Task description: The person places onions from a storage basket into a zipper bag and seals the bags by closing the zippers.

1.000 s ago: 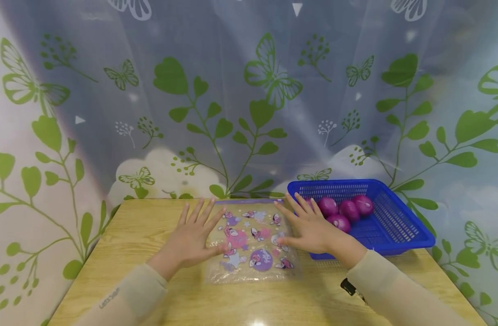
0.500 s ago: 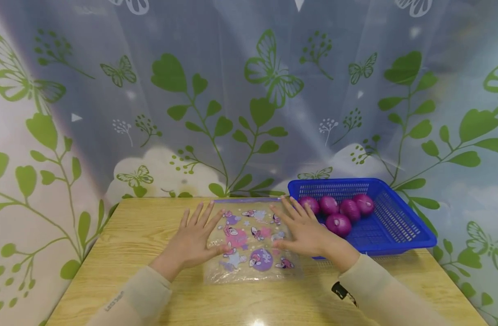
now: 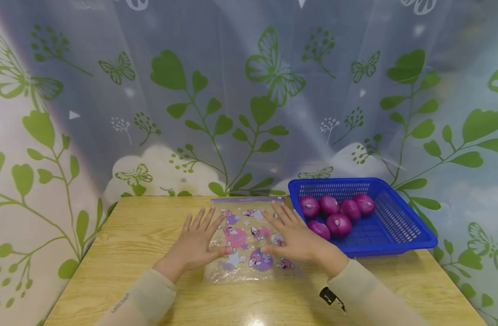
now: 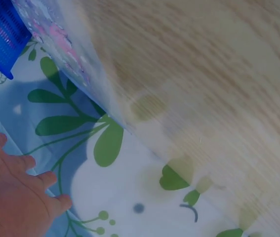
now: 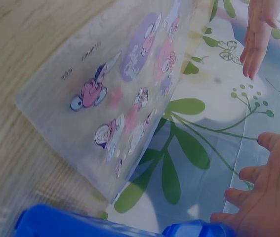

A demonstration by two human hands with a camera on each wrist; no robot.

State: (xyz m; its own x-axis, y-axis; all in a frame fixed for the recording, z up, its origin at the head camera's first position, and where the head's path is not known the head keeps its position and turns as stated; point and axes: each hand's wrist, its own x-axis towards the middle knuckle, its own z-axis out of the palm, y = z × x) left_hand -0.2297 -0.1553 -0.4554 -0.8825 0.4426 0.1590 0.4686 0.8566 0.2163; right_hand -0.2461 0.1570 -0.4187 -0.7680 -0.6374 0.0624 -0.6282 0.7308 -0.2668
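Note:
A clear zip bag [image 3: 244, 246] with pink and purple cartoon prints lies flat on the wooden table, its purple zip strip [image 3: 249, 199] along the far edge. Over the bag's left side my left hand [image 3: 197, 242] is held with fingers spread; the left wrist view shows that hand [image 4: 19, 190] in the lower left corner, above the table surface. My right hand [image 3: 299, 237] is spread over the bag's right side, its thumb pointing inward. Both hands hold nothing. In the right wrist view, the printed bag [image 5: 122, 94] lies below the right hand [image 5: 270, 190].
To the right stands a blue plastic basket [image 3: 408, 246] with several red onions [image 3: 339, 225] grouped in its left part. A patterned curtain [image 3: 216, 90] with leaves and butterflies hangs behind the table [image 3: 130, 235]. A black clip [image 3: 328, 296] hangs by the right sleeve.
My right hand has moved left, away from the basket, uncovering more onions. The left hand has shifted slightly right. The bag has stayed in place.

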